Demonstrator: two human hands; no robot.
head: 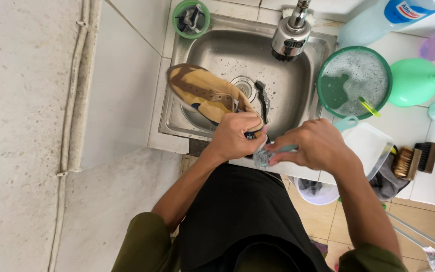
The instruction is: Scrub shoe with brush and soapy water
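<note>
Tan shoe (205, 93) over sink (298, 108) — heel gripped by left hand (235, 136), right hand (315, 146) closed around brush (264, 157).

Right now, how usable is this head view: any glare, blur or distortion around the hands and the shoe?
Head view: even, soft daylight, no hard shadows; mild glare on the chrome tap and steel sink. The shoe is sharp; left hand and right hand are slightly soft, the scrubber between them blurred. Wide-angle bending shows at the edges.
</note>
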